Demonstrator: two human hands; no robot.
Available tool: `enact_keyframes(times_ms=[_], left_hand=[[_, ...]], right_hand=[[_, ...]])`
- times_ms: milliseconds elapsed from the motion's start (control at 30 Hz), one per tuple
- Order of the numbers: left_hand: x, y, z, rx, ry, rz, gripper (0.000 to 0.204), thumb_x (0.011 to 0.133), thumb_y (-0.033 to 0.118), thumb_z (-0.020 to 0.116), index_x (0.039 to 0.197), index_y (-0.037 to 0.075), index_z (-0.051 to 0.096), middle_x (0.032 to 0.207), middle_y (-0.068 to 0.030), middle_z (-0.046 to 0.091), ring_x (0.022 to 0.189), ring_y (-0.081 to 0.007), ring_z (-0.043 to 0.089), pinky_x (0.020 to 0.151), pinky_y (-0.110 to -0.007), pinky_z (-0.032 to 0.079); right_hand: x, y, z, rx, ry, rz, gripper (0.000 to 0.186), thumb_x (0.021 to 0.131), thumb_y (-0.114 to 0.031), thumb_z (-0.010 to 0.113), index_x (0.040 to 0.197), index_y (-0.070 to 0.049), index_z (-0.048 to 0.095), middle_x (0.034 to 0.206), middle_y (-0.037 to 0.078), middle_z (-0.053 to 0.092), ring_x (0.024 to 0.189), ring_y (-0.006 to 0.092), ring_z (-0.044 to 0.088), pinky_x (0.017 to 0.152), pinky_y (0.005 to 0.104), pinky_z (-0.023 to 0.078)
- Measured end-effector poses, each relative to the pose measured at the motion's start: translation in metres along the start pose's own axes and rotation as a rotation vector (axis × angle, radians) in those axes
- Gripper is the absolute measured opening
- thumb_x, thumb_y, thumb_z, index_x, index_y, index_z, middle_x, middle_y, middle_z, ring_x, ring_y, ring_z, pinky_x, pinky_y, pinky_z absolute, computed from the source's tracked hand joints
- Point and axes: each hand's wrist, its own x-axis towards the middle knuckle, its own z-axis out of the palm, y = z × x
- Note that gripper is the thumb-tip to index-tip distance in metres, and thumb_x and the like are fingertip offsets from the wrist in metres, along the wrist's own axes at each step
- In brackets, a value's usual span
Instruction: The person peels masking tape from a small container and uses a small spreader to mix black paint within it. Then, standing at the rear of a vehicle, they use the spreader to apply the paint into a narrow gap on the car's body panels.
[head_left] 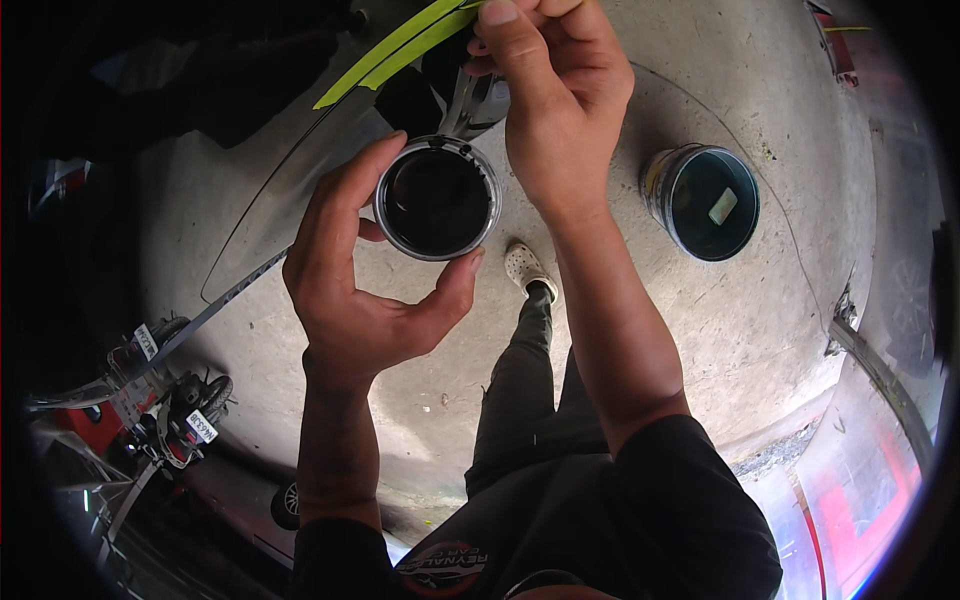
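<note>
My left hand (365, 280) curves its thumb and fingers around a round metal cup (440, 202). The cup has a silvery rim and a black inside, with dark smears along its upper edge. A shiny metal part (463, 108) is just above the cup; I cannot make out whether they join. At the top edge, my right hand (560, 100) is closed, its thumb and forefinger pinched where strips of yellow-green tape (400, 50) come together. The picture's edge cuts off part of those fingers.
A metal bucket (712, 203) stands on the concrete floor (640, 330) to the right, a pale block (722, 206) inside it. Motorcycles (190, 410) are at the lower left. My foot in a pale clog (527, 268) is below the cup. A thin dark line (240, 215) curves at left.
</note>
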Motion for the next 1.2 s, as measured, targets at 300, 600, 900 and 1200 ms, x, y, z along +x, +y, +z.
enact_keyframes(times_ms=[300, 600, 900, 1200], left_hand=[[0.0013, 0.0044, -0.0056, 0.023, -0.095, -0.016, 0.077, 0.063, 0.001, 0.077, 0.135, -0.011, 0.050, 0.117, -0.0191, 0.065, 0.102, -0.0229, 0.069, 0.085, -0.031, 0.059], [-0.0032, -0.0003, 0.0003, -0.011, -0.018, -0.024, 0.076, 0.061, 0.014, 0.087, 0.131, 0.002, 0.059, 0.117, -0.0105, 0.068, 0.095, -0.0194, 0.069, 0.065, -0.027, 0.051], [-0.0043, -0.0002, 0.0020, -0.012, -0.036, -0.025, 0.077, 0.061, 0.014, 0.087, 0.131, 0.002, 0.059, 0.118, -0.0107, 0.068, 0.095, -0.0200, 0.069, 0.065, -0.027, 0.050], [-0.0055, 0.0004, 0.0015, 0.008, -0.033, -0.004, 0.076, 0.061, 0.014, 0.087, 0.131, 0.001, 0.059, 0.118, -0.0113, 0.068, 0.095, -0.0205, 0.069, 0.065, -0.027, 0.050]], right_hand=[[-0.0002, 0.0013, -0.0009, 0.004, -0.018, -0.025, 0.010, 0.100, -0.011, 0.064, 0.099, -0.001, 0.061, 0.080, -0.003, 0.059, 0.069, 0.0044, 0.051, 0.063, 0.0192, 0.041], [-0.0007, -0.0002, 0.0020, 0.039, 0.026, -0.011, 0.008, 0.099, -0.009, 0.065, 0.098, -0.001, 0.062, 0.080, -0.003, 0.060, 0.069, 0.0043, 0.052, 0.064, 0.0192, 0.041], [0.0005, -0.0004, 0.0004, 0.025, -0.003, -0.039, 0.009, 0.099, -0.009, 0.064, 0.097, -0.001, 0.062, 0.079, -0.002, 0.059, 0.068, 0.0046, 0.050, 0.063, 0.0197, 0.041], [-0.0006, 0.0009, 0.0015, 0.017, 0.011, -0.049, 0.010, 0.100, -0.010, 0.064, 0.098, -0.001, 0.062, 0.080, -0.001, 0.060, 0.069, 0.0054, 0.052, 0.063, 0.0200, 0.042]])
